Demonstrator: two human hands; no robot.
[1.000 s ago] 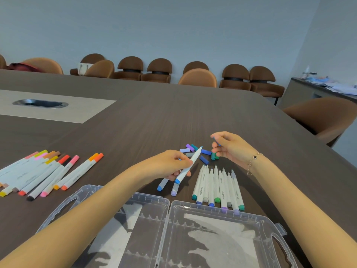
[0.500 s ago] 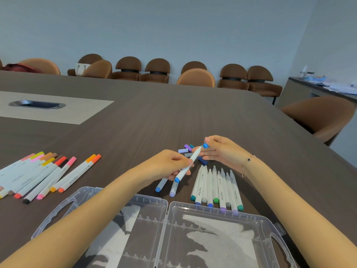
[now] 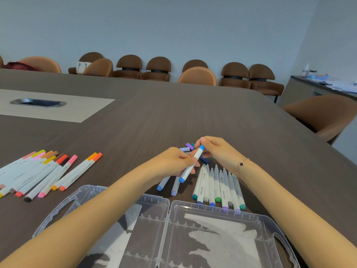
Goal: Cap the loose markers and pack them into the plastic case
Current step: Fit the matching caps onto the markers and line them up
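Blue-capped marker sits pinched between left hand grip and right hand fingertips.

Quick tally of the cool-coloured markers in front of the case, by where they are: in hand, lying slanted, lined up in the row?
Blue marker, gripped by left hand and right hand: 1
Slanted markers lying below it: 2
Row of markers, far tips bare, counted by near caps: 9
Total: 12
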